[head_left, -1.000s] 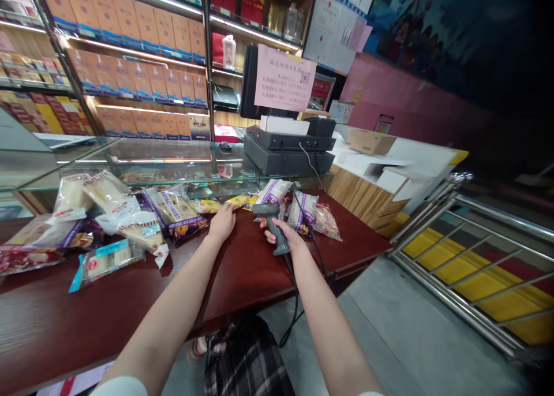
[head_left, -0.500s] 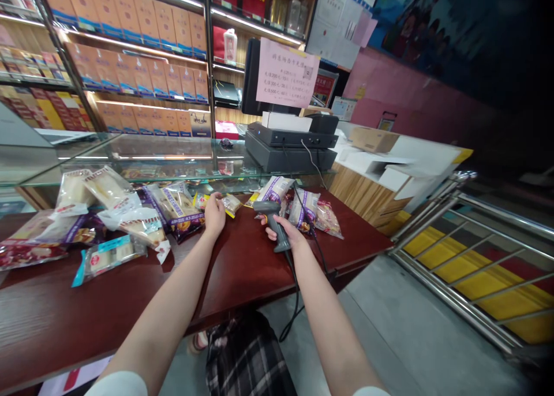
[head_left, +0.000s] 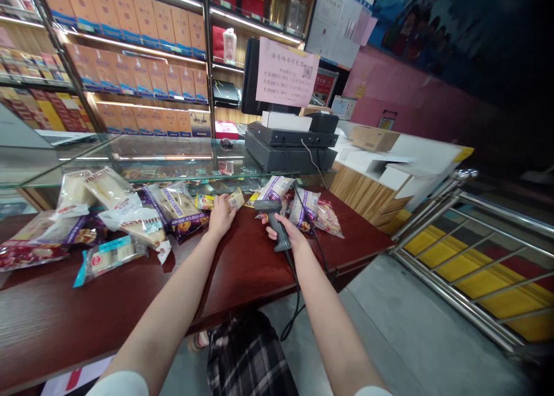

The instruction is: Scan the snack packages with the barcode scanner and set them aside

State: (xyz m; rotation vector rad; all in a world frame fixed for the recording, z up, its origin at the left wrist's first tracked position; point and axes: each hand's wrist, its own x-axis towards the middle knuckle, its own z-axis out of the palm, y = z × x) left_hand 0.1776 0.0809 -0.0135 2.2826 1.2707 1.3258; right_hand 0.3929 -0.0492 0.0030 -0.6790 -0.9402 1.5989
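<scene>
With the right hand [head_left: 289, 232], grips a dark handheld scanner [head_left: 267, 207] by the handle in curled fingers, pointed leftward. With the left hand [head_left: 221, 216], covers part of a yellow-wrapped packet [head_left: 236, 199] toward the far side of the red-brown table [head_left: 244, 280] (cannot tell whether pinching it or merely resting on it). Seems partway along, judging by the layout, with that packet lying between two groups. To the left, includes a purple packet [head_left: 178, 202] just beside the hand, white-and-clear packs [head_left: 108, 189] and a blue-ended packet [head_left: 115, 256]; to the right, purple-and-white packets [head_left: 304, 204] and a reddish packet [head_left: 329, 218]. Cannot tell either group as done or left over. Has to allow for a black cable [head_left: 298, 289], looping below the near edge and apparently draped across the right group. Farther back, meets a glass counter [head_left: 164, 148], then a pink notice [head_left: 285, 73] and orange boxes [head_left: 142, 75]; far right, a metal railing [head_left: 467, 275].
</scene>
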